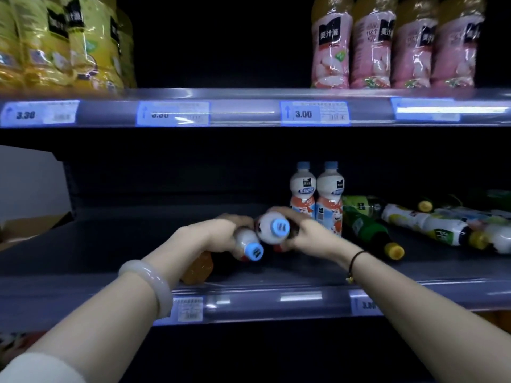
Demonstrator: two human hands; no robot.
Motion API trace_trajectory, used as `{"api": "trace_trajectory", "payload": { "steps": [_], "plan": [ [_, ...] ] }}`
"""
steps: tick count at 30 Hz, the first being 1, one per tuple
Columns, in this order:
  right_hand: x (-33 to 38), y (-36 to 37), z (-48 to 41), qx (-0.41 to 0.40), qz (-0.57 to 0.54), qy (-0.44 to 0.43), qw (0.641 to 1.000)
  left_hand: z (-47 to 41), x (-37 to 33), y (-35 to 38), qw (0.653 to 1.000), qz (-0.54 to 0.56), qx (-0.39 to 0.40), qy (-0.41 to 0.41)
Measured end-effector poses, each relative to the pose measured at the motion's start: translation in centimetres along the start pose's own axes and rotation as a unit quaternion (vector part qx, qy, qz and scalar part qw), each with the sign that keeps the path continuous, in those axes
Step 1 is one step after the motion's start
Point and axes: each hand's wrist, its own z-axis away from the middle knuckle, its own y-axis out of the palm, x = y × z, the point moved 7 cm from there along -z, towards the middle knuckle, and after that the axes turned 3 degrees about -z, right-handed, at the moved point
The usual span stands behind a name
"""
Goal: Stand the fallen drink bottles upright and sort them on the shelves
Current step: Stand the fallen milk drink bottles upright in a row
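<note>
Left hand [218,234] grips the lower bottle [249,246], right hand [313,236] the upper bottle [272,228] — bodies mostly hidden — near the upright pair [330,186].

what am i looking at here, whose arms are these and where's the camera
There is no machine here. A person works with bare hands, and the one picture comes from a camera worn on their head, looking forward and down at a shop shelf.

Each hand holds a white, blue-capped bottle, tilted with its cap toward the camera: the left hand has the left bottle, and the right hand has the right bottle.

Behind them an upright pair of the same drink stands. To the right, a green bottle and yellow-capped bottles lie fallen.

On the shelf above stand yellow bottles and pink bottles.
</note>
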Motion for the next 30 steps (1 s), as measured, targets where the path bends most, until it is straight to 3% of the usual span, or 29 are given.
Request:
{"api": "trace_trajectory", "payload": {
  "steps": [2, 5, 8, 10, 13, 17, 19, 23, 27, 30],
  "plan": [
    [0.3, -2.1, -0.5, -0.043, -0.057, 0.021, 0.997, -0.1, -0.6, -1.8, 0.989, 0.123, -0.076, 0.024],
    [0.7, -3.3, -1.3, -0.067, -0.213, 0.043, 0.974, 0.2, -0.1, -4.9, 0.919, 0.349, -0.182, -0.023],
    [-0.1, -3.9, -1.4, -0.113, -0.286, 0.089, 0.947, -0.4, -0.2, -4.2, 0.839, 0.498, -0.186, -0.115],
    [-0.8, -4.3, -1.0, -0.135, -0.28, 0.094, 0.946, -1.0, -1.4, -3.3, 0.823, 0.524, -0.185, -0.116],
    [-1.0, -4.7, 0.6, -0.138, -0.278, 0.093, 0.946, -1.8, -3.2, -2.3, 0.828, 0.525, -0.174, -0.089],
    [-1.8, -5.0, 1.4, -0.128, -0.273, 0.098, 0.948, -2.4, -2.9, -0.5, 0.875, 0.469, -0.088, -0.078],
    [-1.7, -5.4, 1.7, -0.117, -0.281, 0.104, 0.947, -2.5, -2.6, 0.2, 0.87, 0.483, -0.058, -0.081],
    [-2.5, -6.4, 2.3, -0.097, -0.315, 0.119, 0.937, -2.7, -3.4, 0.8, 0.871, 0.472, -0.108, -0.086],
    [-3.7, -8.4, 3.2, -0.191, -0.224, 0.121, 0.948, -3.8, -5.4, 1.6, 0.874, 0.446, -0.172, -0.09],
    [-4.6, -9.5, 3.9, -0.223, -0.263, 0.122, 0.931, -4.9, -7.0, 1.9, 0.876, 0.437, -0.191, -0.073]
  ]
}}
